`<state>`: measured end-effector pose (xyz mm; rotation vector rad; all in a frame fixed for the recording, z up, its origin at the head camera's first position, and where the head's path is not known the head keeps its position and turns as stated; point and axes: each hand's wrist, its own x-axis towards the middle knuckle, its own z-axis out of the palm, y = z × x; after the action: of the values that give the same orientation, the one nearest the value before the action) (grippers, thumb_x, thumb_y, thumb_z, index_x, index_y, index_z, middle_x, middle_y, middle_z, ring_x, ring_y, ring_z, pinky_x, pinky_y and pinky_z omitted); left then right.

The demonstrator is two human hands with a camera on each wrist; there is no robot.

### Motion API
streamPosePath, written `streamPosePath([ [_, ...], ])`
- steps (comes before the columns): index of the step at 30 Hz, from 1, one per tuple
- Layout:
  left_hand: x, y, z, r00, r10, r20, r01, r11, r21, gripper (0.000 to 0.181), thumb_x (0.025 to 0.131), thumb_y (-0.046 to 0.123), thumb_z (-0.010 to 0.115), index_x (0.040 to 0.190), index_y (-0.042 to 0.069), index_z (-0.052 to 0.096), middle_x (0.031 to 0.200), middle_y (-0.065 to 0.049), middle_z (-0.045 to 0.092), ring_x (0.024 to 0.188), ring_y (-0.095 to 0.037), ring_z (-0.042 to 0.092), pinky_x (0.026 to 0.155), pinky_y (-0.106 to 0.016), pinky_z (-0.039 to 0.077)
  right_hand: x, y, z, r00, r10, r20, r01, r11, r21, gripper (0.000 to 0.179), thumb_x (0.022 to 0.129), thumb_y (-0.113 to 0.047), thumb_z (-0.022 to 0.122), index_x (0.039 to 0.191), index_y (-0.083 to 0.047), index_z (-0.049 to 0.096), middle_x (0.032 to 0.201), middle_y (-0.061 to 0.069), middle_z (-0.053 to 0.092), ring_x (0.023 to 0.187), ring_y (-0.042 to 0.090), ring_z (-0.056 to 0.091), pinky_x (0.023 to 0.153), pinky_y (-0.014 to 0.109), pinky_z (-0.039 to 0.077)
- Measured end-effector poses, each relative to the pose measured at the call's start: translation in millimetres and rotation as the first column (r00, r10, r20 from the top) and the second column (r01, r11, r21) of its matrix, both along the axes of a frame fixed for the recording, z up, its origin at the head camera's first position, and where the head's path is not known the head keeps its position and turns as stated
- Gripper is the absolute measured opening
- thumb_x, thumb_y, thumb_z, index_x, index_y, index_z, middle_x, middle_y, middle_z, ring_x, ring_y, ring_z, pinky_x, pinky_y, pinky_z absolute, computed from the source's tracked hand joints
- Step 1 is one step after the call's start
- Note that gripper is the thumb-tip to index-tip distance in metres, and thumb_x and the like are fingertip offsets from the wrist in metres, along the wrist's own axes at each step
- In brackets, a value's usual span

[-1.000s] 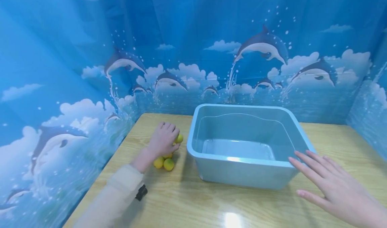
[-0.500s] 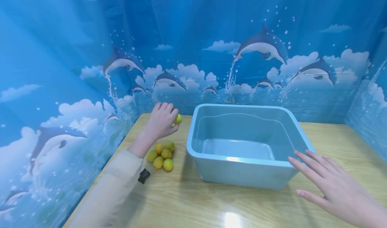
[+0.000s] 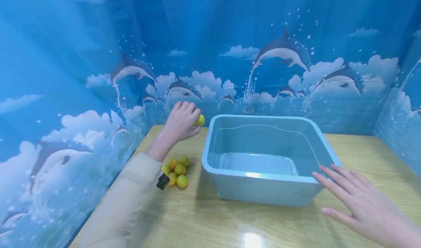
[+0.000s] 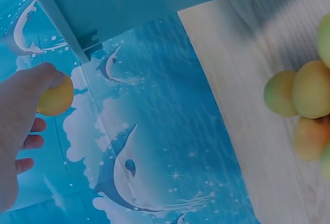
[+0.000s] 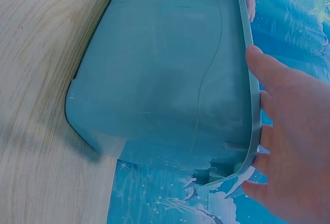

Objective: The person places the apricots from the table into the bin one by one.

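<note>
My left hand (image 3: 182,122) holds a small round yellow-green fruit (image 3: 200,120), pinched between thumb and fingers, raised above the far left of the table. In the left wrist view the fruit (image 4: 55,97) looks yellow-orange, with the thumb across its top. Several similar fruits (image 3: 180,169) lie bunched on the table below that hand, partly covered by the sleeve and a black clip. A light blue plastic bin (image 3: 263,187) stands to their right, its inside bare. At its right front corner my right hand (image 3: 365,200) has its fingers spread, fingertips right at the rim (image 5: 256,100).
The wooden table (image 3: 210,222) carries the bin and the fruit pile. A blue curtain (image 3: 204,39) printed with dolphins hangs close behind and along the left side. The bin's tall walls rise between both hands.
My left hand has lifted the fruit off the pile, up and away, then shifted right nearer the bin's far left corner. The right hand and bin have stayed in place.
</note>
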<state>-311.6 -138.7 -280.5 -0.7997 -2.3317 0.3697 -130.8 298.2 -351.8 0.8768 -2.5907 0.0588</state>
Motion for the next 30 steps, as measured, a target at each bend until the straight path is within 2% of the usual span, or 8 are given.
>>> streamPosePath([
  [9,-8.0,11.6,13.2,1.0,-0.012,0.014,0.012,1.0,-0.008,0.037,0.079,0.037,0.068,0.096,0.007,0.056,0.094,-0.011,0.053,0.088,-0.027,0.049,0.082,-0.041,0.041,0.6,0.9,0.2,1.0,-0.001,-0.004,0.001,1.0,0.004,0.083,0.078,-0.046,0.068,0.146,-0.023,0.028,0.143,0.009,0.036,0.138,0.007,-0.002,0.11,0.033,-0.008],
  [18,-10.3,25.7,13.4,0.997,-0.043,0.067,0.045,0.998,-0.032,0.037,0.08,0.039,0.067,0.098,0.009,0.056,0.094,-0.008,0.052,0.088,-0.024,0.048,0.085,-0.039,0.041,1.2,0.0,0.3,1.0,0.0,-0.015,0.0,1.0,0.022,0.083,0.077,-0.048,0.068,0.146,-0.023,0.029,0.14,0.01,0.039,0.137,0.001,-0.005,0.11,0.028,-0.008],
  [30,-14.3,41.4,12.4,0.991,-0.111,0.078,0.114,0.993,-0.041,0.037,0.081,0.037,0.068,0.103,0.01,0.057,0.096,-0.008,0.054,0.091,-0.024,0.049,0.086,-0.039,0.041,0.5,0.0,1.0,1.0,0.0,-0.012,0.0,1.0,0.01,0.082,0.078,-0.047,0.067,0.146,-0.023,0.028,0.14,0.011,0.039,0.137,0.003,-0.003,0.11,0.03,-0.008],
])
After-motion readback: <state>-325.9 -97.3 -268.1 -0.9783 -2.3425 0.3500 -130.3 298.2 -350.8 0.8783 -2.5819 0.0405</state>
